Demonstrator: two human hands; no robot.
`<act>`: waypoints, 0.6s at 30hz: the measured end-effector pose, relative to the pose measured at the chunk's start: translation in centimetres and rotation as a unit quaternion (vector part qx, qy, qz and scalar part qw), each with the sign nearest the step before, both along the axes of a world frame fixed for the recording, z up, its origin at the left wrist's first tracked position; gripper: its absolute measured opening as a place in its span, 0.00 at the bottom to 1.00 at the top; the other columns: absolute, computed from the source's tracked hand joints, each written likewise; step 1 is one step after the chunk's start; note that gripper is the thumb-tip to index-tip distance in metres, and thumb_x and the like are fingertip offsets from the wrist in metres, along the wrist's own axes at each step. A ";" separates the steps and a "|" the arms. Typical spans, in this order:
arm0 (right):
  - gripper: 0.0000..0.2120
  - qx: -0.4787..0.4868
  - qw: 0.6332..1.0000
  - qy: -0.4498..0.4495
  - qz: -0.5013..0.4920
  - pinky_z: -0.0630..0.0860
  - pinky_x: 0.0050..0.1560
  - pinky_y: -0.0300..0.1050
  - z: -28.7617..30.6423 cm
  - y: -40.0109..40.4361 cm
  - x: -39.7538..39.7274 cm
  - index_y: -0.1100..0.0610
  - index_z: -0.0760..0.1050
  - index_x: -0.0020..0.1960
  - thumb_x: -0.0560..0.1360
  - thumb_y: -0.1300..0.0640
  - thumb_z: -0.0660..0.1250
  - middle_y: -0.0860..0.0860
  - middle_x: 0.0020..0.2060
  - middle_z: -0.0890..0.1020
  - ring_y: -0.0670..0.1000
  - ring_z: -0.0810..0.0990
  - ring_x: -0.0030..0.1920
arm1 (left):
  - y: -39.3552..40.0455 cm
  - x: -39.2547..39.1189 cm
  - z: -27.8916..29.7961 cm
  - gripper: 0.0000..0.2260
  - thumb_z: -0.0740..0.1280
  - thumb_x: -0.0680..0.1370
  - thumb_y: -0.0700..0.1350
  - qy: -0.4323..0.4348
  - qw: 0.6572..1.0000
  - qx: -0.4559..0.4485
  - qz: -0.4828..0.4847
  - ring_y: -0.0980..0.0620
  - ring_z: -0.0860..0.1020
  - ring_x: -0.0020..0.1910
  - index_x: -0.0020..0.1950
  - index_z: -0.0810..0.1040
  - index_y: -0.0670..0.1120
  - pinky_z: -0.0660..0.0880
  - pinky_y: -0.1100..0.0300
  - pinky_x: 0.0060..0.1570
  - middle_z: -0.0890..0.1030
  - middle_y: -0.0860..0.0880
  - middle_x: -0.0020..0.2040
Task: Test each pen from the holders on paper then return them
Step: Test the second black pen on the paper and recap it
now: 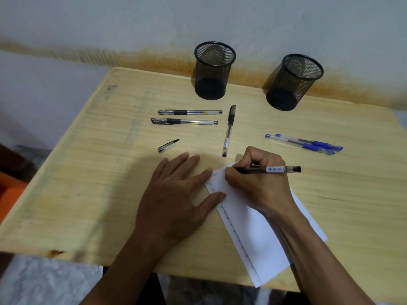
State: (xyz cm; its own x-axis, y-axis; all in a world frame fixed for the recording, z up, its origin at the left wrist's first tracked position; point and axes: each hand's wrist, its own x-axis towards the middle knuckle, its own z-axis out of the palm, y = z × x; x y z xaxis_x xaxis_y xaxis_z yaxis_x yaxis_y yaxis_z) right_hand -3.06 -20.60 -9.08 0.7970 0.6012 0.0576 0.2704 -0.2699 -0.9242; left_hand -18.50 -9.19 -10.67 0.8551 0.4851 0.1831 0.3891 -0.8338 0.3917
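My right hand [259,179] grips a black pen [273,169], its tip down on the top of a white paper [253,230]. My left hand [174,194] lies flat with fingers spread, pressing the paper's left edge. A loose pen cap [167,146] lies just beyond my left hand. Two black pens [189,112] [184,121] lie side by side farther back, and a third black pen [228,130] lies lengthwise beside them. Blue pens [306,143] lie at the right. Two black mesh holders [214,70] [294,81] stand at the back with no pens in them.
The wooden table [99,172] stands against a stained wall [154,29]. Its left and near edges drop to the floor, where an orange object [8,194] shows at the far left.
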 end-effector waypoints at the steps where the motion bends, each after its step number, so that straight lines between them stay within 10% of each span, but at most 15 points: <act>1: 0.11 -0.001 1.000 0.001 0.000 0.69 0.50 0.49 0.0 0.1 0.0 0.60 0.74 0.32 0.64 0.63 0.76 0.52 0.26 0.80 0.44 0.74 0.27 | 0.0 0.0 0.0 0.27 0.59 0.75 0.69 -0.002 1.000 0.000 0.001 0.50 0.68 0.74 0.66 0.79 0.55 0.64 0.43 0.72 0.74 0.49 0.72; 18: 0.12 0.012 1.000 0.011 0.011 0.69 0.32 0.45 0.3 -0.1 -0.1 0.62 0.73 0.31 0.64 0.68 0.75 0.54 0.26 0.78 0.48 0.73 0.30 | -0.1 0.0 0.1 0.27 0.59 0.75 0.69 -0.002 1.000 -0.008 0.005 0.51 0.67 0.74 0.66 0.78 0.55 0.63 0.44 0.73 0.73 0.50 0.72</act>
